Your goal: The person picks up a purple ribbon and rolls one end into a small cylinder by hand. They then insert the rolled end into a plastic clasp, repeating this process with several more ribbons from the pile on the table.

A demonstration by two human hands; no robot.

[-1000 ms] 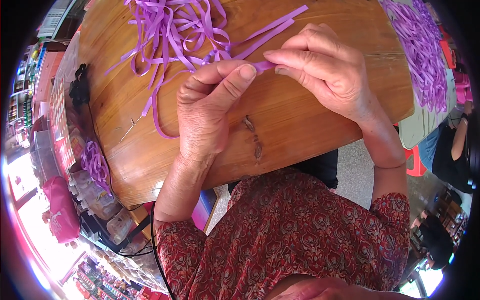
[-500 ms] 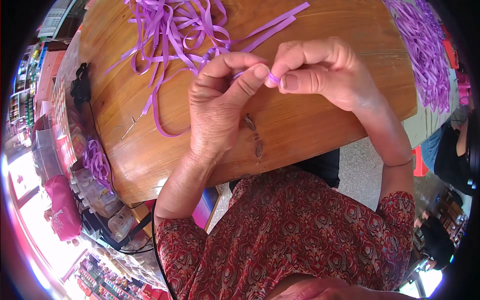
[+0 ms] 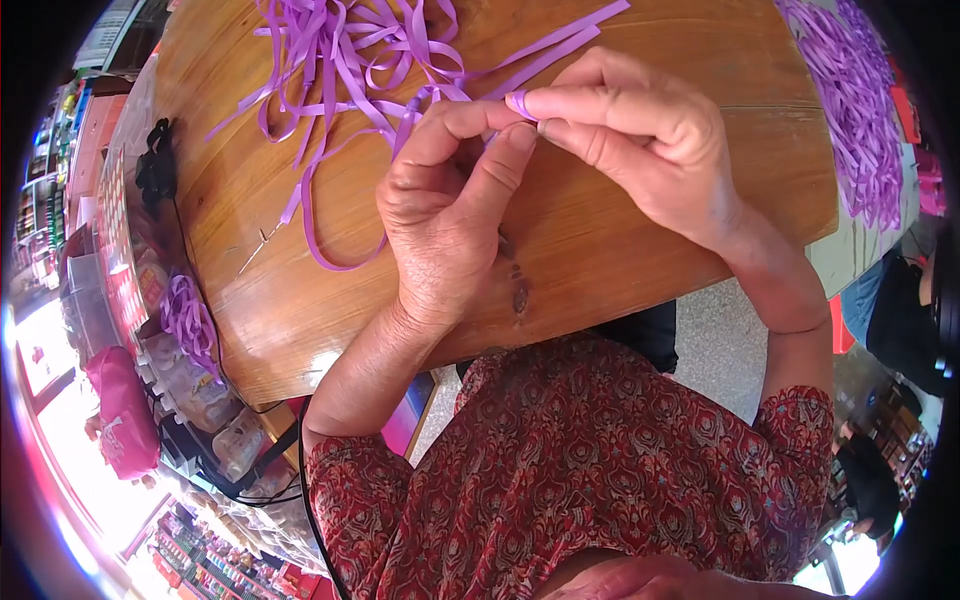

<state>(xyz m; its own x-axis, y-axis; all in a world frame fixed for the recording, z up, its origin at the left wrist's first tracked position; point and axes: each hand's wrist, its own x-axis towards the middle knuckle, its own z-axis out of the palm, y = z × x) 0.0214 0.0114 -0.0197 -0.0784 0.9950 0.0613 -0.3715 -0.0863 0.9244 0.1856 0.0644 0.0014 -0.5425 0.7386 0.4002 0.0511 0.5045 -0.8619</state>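
At twelve o'clock, the left hand (image 3: 440,225) and right hand (image 3: 660,150) pinch a flat purple fabric ribbon (image 3: 518,104), apparently shaping a loop, which likely calls next for steady tension.

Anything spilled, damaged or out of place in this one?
Nothing looks spilled or damaged. Purple ribbons lie in a loose tangle on the wooden table, and the dark mark near its edge looks like a wood knot.

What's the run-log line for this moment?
left hand: pinching purple ribbon | right hand: touching purple ribbon | ribbon pile: on wooden table, beyond hands
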